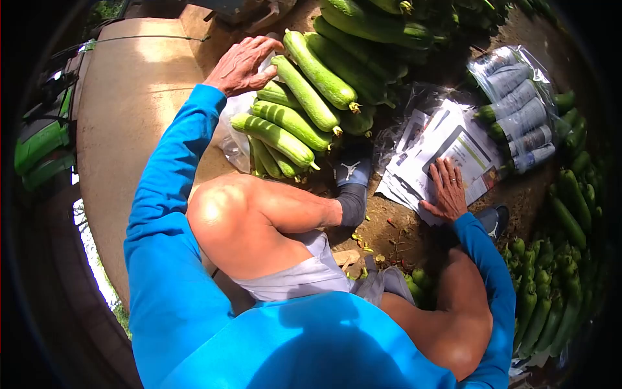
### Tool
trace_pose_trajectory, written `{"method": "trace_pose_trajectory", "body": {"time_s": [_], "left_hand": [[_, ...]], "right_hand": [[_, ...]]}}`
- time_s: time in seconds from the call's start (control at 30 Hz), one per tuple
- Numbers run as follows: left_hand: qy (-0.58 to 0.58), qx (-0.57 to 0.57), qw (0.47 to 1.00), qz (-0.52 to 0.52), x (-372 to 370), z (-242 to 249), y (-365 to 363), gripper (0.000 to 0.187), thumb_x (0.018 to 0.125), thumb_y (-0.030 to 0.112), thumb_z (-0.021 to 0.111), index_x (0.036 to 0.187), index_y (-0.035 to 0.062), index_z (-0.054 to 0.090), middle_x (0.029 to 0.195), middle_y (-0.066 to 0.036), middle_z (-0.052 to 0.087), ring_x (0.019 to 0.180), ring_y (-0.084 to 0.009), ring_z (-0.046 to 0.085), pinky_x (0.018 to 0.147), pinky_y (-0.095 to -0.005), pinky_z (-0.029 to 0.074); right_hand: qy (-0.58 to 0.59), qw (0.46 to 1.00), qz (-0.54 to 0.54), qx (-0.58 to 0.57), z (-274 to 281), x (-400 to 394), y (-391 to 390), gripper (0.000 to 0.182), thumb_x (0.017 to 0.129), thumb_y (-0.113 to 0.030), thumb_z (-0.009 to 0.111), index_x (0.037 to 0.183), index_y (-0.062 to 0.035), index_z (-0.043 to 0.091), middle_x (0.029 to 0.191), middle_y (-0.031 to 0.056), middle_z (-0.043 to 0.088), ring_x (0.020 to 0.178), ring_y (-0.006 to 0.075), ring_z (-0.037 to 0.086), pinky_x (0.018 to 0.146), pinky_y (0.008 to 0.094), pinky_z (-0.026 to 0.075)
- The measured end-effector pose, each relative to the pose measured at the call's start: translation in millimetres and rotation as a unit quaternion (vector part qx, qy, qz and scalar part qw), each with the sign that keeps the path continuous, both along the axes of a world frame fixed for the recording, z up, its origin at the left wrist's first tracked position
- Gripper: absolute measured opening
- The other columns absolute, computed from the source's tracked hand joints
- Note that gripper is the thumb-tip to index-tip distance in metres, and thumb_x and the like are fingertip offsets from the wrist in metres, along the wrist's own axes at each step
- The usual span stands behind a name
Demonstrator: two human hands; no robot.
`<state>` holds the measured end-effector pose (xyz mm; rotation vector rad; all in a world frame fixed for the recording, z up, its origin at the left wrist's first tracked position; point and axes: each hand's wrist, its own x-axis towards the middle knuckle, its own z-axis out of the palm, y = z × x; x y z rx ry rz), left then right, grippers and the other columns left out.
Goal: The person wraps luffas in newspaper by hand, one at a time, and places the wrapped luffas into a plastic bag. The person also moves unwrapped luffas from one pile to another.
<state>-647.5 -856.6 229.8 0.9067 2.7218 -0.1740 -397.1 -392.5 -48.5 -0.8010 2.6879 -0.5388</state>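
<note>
My left hand (245, 65) reaches to the stem-side ends of a pile of long green gourds (304, 94). Its thumb and fingers are apart, with the end of one pale green gourd (285, 68) right at the gap between them. White plastic (240, 120) shows beneath that hand and along the pile's left side. Flat on a stack of printed paper sheets (470, 146) lies my right hand (447, 189), fingers stretched out. Clear plastic film (405, 117) borders the stack on its far left.
Paper-wrapped gourds in a clear bag (518, 97) lie at the upper right. More green gourds (544, 292) fill the right side and the back. A tan board (123, 129) stands on the left, beside a green machine (45, 139). Plant scraps (389, 236) litter the ground.
</note>
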Motion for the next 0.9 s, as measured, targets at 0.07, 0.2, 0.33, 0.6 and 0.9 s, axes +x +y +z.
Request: {"method": "trace_pose_trajectory", "body": {"time_s": [0.07,0.2,0.33,0.6,0.9], "left_hand": [[-0.048,-0.038,0.998,0.031,31.5,10.9,-23.8,0.046,0.084,0.029,0.060,0.125,0.0076,0.054,0.124,-0.014,0.055,0.115,-0.0339,0.051,0.100,-0.0441,0.041],[-0.086,-0.110,0.990,0.007,103.6,-1.2,-71.1,0.061,0.073,0.029,0.063,0.130,0.0091,0.051,0.127,-0.017,0.053,0.119,-0.0362,0.049,0.102,-0.0486,0.039],[-0.032,-0.106,0.992,0.059,137.4,-43.5,-95.2,0.073,0.074,0.037,0.066,0.138,0.0077,0.045,0.137,-0.020,0.048,0.127,-0.0389,0.044,0.108,-0.0519,0.033],[-0.096,-0.119,0.988,-0.033,99.8,-42.4,-94.7,0.084,0.059,0.050,0.074,0.125,0.0012,0.053,0.112,-0.019,0.054,0.108,-0.0376,0.050,0.096,-0.0475,0.040],[-0.264,-0.216,0.933,0.111,81.4,82.6,36.1,0.055,0.062,0.027,0.074,0.103,0.0016,0.047,0.084,-0.026,0.059,0.082,-0.0478,0.059,0.072,-0.0507,0.047]], "right_hand": [[-0.022,1.000,-0.001,0.013,1.9,-1.3,0.9,0.102,0.070,-0.050,0.076,0.152,-0.0060,0.034,0.161,0.0163,0.023,0.151,0.0350,0.017,0.122,0.0517,0.014],[-0.048,0.998,0.022,-0.042,14.7,-3.0,7.6,0.067,0.075,-0.037,0.073,0.132,-0.0086,0.052,0.149,0.0167,0.038,0.144,0.0360,0.030,0.118,0.0507,0.025],[-0.006,0.993,0.026,-0.117,14.3,4.4,20.0,0.028,0.079,-0.016,0.070,0.104,-0.0100,0.060,0.114,0.0088,0.061,0.118,0.0322,0.056,0.097,0.0456,0.045],[-0.072,0.991,-0.073,-0.090,45.8,-8.3,32.2,0.014,0.088,-0.018,0.064,0.093,-0.0073,0.057,0.090,0.0143,0.061,0.087,0.0362,0.061,0.075,0.0468,0.049],[-0.112,0.981,-0.073,-0.141,18.0,-14.5,33.1,0.025,0.095,-0.028,0.059,0.093,-0.0045,0.051,0.097,0.0179,0.056,0.095,0.0382,0.056,0.082,0.0482,0.045]]}}
